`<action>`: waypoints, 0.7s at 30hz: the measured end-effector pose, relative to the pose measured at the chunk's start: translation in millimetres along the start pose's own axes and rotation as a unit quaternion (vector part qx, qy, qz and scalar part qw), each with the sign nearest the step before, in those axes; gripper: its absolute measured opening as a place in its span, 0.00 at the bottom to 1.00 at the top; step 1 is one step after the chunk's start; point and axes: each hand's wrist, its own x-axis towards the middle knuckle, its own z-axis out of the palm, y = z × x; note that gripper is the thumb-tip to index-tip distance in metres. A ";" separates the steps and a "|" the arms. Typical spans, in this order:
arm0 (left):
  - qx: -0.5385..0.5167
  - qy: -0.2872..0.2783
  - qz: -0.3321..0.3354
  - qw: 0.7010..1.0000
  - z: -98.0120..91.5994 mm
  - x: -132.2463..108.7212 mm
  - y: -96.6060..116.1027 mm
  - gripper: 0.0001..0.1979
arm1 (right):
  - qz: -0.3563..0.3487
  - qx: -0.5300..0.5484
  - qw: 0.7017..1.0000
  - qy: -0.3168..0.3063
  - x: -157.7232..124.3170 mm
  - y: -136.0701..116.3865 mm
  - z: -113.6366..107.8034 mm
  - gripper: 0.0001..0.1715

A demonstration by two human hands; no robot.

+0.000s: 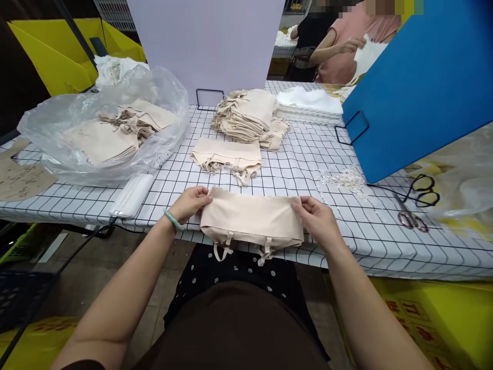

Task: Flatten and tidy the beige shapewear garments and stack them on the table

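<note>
A beige strapless-looking bra top (252, 216) with thin straps dangling from its lower edge is stretched between my two hands at the table's front edge. My left hand (191, 203) pinches its upper left corner, and a pale green bangle circles that wrist. The upper right corner is gripped between the thumb and fingers of my right hand (315, 216). Just beyond lies another beige garment (231, 154), flat with its straps bunched toward me. Behind that one rises a pile of similar beige garments (246, 115).
A clear plastic bag (169, 97) with more beige garments spreads at left, beside a white power bank (132, 196). White garments (310, 105) are stacked at back. Thread scraps (346, 180), scissors (412, 218) and a blue panel (416, 92) are at right. Two people work beyond.
</note>
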 end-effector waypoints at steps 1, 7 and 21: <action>-0.010 -0.001 0.000 1.000 -0.9 -1.3 4.5 0.20 | -0.009 -0.001 1.000 0.007 1.0 -2.6 -1.2 0.29; -0.011 0.018 0.031 0.999 5.5 24.6 23.3 0.16 | -0.048 -0.028 0.998 0.040 40.0 -8.4 -1.5 0.23; 0.596 0.073 0.278 0.750 41.4 50.6 11.5 0.22 | -0.248 -0.497 0.831 0.034 57.1 2.2 35.9 0.35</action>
